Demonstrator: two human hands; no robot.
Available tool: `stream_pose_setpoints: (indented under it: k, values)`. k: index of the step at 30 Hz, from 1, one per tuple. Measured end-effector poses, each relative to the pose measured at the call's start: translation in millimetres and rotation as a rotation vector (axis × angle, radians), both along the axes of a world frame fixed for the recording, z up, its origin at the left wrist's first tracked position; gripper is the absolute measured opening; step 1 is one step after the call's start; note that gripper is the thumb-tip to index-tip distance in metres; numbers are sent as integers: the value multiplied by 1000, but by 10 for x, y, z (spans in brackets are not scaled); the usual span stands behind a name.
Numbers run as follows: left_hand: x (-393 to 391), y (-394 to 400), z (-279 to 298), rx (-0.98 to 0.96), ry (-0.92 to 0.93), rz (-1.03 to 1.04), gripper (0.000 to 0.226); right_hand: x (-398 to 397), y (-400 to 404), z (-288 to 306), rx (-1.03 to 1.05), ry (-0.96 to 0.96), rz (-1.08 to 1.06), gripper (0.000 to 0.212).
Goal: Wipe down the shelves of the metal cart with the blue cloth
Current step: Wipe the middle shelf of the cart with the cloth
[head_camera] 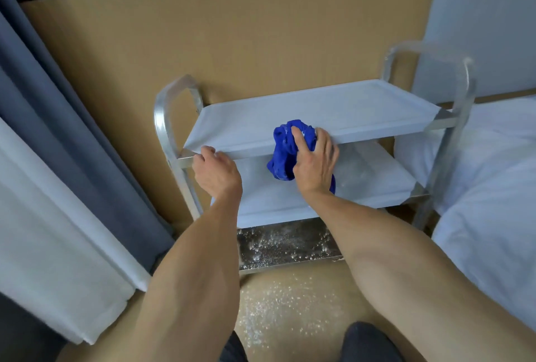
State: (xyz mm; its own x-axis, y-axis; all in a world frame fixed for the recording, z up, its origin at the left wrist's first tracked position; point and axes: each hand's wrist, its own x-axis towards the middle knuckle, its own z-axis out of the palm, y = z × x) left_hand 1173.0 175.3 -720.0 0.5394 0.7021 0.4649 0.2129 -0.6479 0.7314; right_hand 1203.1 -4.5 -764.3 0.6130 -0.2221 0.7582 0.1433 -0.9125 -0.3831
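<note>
- Right hand (314,158): fingers curled round the bunched blue cloth (285,153), holding it against the front lip of the top shelf (316,109) of the metal cart (168,129).
- Left hand (216,171): fingers wrapped over the same lip near the left corner, steadying the frame.
- Advice: spread the wad flatter, press evenly, sweep along the rim in overlapping passes.
- Outstanding, by appearance: white specks on the lowest shelf (284,242) and the floor (287,309).

bedroom-like lodging room, white-sheeted bed (493,158) at right, grey and white floor-length curtains (58,158) at left, tan smooth floor (261,42) with white skirting, three-shelf shiny metal cart (333,106) standing between them
</note>
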Motion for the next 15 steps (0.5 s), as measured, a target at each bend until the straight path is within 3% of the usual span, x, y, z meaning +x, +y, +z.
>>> stream_pose_setpoints:
  k: [5,9,12,15]
  values:
    - [117,-535,-47,-40,56,-134,18,18,-751,79,327,78,-177,79]
    - [235,-787,-119,-54,1,-123,18,190,-1394,150,539,26,-156,79]
    - [311,-863,-172,-87,-92,-66,17,315,-1932,298,920,-173,-193,56]
    - [362,-898,-222,-69,-131,-43,16,466,-2365,351,1214,-342,-215,65]
